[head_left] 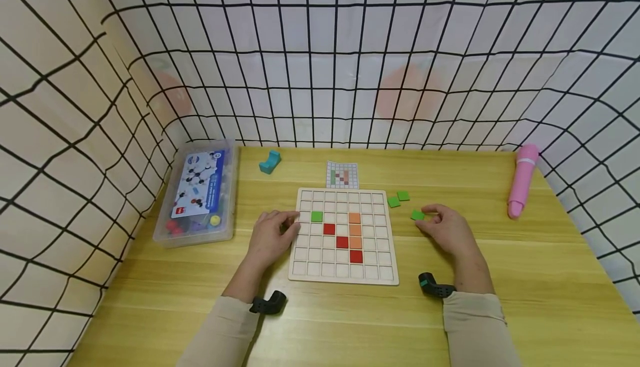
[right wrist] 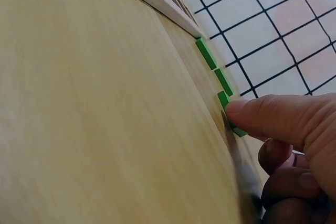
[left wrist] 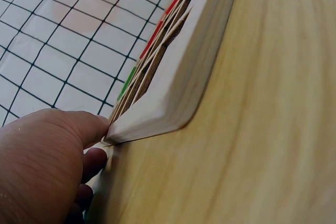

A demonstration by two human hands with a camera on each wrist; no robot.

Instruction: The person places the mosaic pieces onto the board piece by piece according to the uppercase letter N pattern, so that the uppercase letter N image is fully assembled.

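Right hand (head_left: 449, 232) pinches a green tile (head_left: 417, 215) right of the board (head_left: 345, 282), left hand (head_left: 270, 238) touching its left edge, thumb and forefinger apart — some squares (head_left: 369, 231) hold tiles (head_left: 342, 242), a clear box (head_left: 230, 189) red pieces (head_left: 172, 226).

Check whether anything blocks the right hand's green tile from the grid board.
Nothing visible stands straight between the green tile at the right hand and the grid board. Two loose green tiles lie flat just beyond that line, near the board's right edge.
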